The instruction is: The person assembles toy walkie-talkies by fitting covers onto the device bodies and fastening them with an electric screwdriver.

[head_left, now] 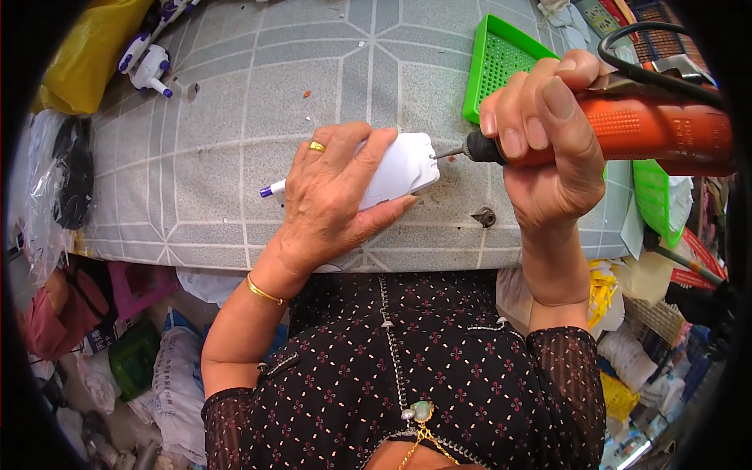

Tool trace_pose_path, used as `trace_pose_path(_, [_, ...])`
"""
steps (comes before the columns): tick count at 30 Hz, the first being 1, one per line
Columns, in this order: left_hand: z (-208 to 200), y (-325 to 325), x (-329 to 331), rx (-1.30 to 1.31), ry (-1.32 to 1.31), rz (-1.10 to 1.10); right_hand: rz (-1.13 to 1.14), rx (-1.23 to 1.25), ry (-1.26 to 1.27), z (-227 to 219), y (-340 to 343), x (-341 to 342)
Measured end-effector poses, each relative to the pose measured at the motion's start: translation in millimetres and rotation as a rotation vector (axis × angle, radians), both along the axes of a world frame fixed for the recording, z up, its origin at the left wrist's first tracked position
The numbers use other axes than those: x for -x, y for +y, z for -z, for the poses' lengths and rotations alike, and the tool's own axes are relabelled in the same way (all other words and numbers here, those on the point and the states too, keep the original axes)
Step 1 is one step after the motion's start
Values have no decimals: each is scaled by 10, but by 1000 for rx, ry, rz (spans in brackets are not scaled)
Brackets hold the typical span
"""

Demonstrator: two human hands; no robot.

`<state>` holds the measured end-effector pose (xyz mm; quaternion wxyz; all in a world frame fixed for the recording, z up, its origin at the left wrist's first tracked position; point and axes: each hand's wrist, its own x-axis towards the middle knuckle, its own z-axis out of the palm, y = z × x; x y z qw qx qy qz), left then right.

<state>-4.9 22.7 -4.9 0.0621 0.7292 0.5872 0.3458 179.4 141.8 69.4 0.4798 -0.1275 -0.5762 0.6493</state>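
My left hand [325, 188] is closed over a white plastic casing [407, 160], pressing it on the grey patterned tablecloth. A white stem with a purple tip [272, 189] pokes out to the left of that hand. Wrapped around an orange corded power drill [658, 129], my right hand [556, 137] holds it level, pointing left. The thin drill bit [449, 153] reaches the casing's right end, beside small notches. Whether it has entered the plastic, I cannot tell. A small dark metal piece [485, 216] lies on the cloth below the drill.
A green perforated tray [473, 78] sits behind the drill, and another green basket [650, 205] stands at the right edge. The drill's black cord [650, 30] loops at upper right. White-and-purple plastic parts [149, 69] lie far left by a yellow bag [94, 55]. Bags crowd the floor.
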Motion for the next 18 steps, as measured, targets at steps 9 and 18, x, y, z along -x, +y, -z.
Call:
trace_pose_path(9, [10,1,-7,-9,9,0,-26,-20,71,114,21,19])
trace_pose_path(18, [0,-3,-32,-10,95,1,40,-151,-152,78,-45,25])
